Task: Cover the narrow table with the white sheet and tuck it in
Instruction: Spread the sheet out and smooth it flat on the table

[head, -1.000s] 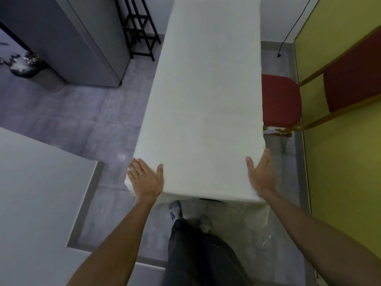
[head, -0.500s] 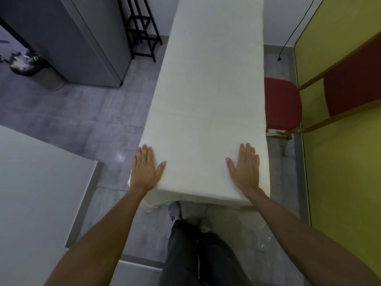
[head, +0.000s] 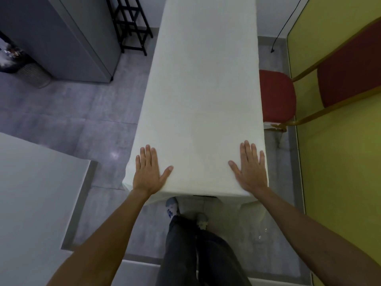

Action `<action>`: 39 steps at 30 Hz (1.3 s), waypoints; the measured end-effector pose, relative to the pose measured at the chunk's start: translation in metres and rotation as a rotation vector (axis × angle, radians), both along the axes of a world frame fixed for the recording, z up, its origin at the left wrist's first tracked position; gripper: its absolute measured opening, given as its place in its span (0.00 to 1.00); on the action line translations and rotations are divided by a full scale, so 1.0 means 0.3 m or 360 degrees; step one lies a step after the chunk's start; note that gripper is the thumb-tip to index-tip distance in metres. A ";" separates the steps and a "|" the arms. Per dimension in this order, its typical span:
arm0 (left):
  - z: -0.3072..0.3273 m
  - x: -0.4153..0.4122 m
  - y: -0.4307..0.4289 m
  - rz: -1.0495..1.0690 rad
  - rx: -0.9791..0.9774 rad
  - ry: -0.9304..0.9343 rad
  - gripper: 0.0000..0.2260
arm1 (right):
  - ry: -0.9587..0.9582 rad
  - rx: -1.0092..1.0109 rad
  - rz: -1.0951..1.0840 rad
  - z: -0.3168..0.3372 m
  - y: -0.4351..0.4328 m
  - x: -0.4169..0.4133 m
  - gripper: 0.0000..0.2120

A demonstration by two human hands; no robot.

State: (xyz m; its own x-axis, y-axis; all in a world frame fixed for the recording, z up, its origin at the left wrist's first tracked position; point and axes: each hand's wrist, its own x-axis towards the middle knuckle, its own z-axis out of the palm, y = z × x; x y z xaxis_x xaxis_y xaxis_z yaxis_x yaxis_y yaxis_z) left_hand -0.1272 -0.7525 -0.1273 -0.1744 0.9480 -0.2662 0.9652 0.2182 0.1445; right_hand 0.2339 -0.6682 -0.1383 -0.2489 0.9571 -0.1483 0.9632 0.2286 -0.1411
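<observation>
A white sheet (head: 204,96) lies smooth over the whole top of the narrow table, which runs away from me. The sheet hangs down over the near end (head: 206,191) and both long sides, so the table itself is hidden. My left hand (head: 148,171) lies flat, palm down, on the near left corner, fingers spread and pointing away. Flat on the near right corner rests my right hand (head: 250,167), its little finger at the right edge. Neither hand grips the cloth.
A red-seated chair (head: 276,96) stands close against the table's right side, by a yellow wall (head: 340,162). A grey cabinet (head: 68,38) and a black rack (head: 132,27) stand at the far left. A white surface (head: 35,193) fills the near left. My legs stand at the near end.
My right hand came up from the table's right side onto the top. Both hands then slid a little forward and flattened on the near corners.
</observation>
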 end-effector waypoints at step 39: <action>-0.004 -0.075 0.005 0.0007 0.0026 -0.0057 0.41 | -0.0008 -0.0014 0.0072 0.010 0.006 0.023 0.42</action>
State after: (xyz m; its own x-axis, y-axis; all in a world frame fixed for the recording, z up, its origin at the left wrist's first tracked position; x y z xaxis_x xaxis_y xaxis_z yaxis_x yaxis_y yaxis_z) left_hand -0.1498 -0.7510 -0.1285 -0.1691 0.9516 -0.2565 0.9584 0.2195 0.1824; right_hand 0.2407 -0.6665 -0.1353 -0.2911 0.9436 -0.1578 0.9527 0.2707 -0.1383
